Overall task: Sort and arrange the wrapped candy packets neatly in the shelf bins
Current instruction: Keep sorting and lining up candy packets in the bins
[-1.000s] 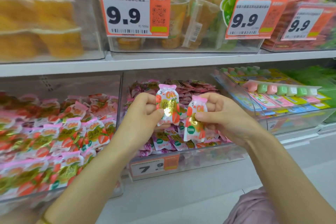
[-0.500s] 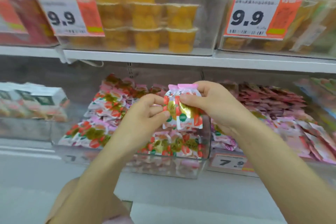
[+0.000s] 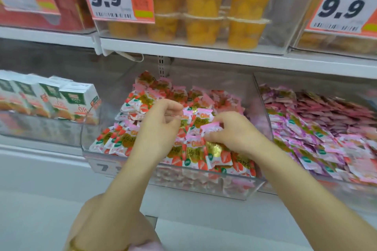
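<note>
Strawberry candy packets [image 3: 195, 155] fill the clear middle bin [image 3: 204, 185]. The right hand [image 3: 230, 132] pinches one packet [image 3: 211, 128] by its pink edge above the pile. The left hand [image 3: 161, 122] hovers beside it, fingers loosely curled; whether they hold anything cannot be told.

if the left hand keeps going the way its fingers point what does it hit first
Most likely the upright strawberry candy packet just off the left hand, whose fingers point right toward it. They may already touch; depth is unclear. The right hand lies beyond.
</note>
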Tool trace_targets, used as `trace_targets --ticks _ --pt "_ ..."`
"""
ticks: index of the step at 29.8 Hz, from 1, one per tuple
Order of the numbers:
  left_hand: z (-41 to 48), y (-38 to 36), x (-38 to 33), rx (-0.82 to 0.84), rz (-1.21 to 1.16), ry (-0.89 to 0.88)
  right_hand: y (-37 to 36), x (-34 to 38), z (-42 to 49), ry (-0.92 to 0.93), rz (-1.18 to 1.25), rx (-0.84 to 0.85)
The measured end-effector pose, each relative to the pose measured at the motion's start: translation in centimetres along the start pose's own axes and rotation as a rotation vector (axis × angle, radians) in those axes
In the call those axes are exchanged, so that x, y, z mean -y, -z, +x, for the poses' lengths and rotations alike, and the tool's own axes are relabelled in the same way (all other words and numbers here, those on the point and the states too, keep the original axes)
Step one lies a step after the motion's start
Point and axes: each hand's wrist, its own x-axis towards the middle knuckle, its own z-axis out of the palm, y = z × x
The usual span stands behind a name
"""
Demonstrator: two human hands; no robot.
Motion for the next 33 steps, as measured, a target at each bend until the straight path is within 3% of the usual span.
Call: trace_targets --ticks 3,8,14,19,23,29,33 --pt "-0.1 -0.6 -0.1 0.062 0.104 -0.058 1.0 -0.3 -0.1 -0.007 -0.023 -0.010" --pt "-0.5 -1.5 0.0 0.106 0.179 -0.091 0.6 -0.4 -1.3 0.094 -0.476 -0.051" --pt "-0.7 -2.4 -0.1 0.086 0.156 -0.102 1.4 -0.8 -2.4 0.202 -0.367 0.204" --pt "-1.3 -4.3 -1.8 0.012 0.065 -0.151 5.0 -1.5 -5.1 0.244 -0.109 -0.100" --pt "-2.2 -7.3 -4.1 0.022 -0.010 -0.273 7.5 -5.5 -8.3 0.154 0.125 -0.241" --pt "-3.6 -15.2 -8.9 0.283 0.015 -0.472 9.9 -15.7 -11.3 -0.125 0.232 -0.386" --pt "-3.8 -20.4 -10.2 0.403 0.109 -0.536 11.7 -22.4 -11.9 -0.322 0.187 -0.573"
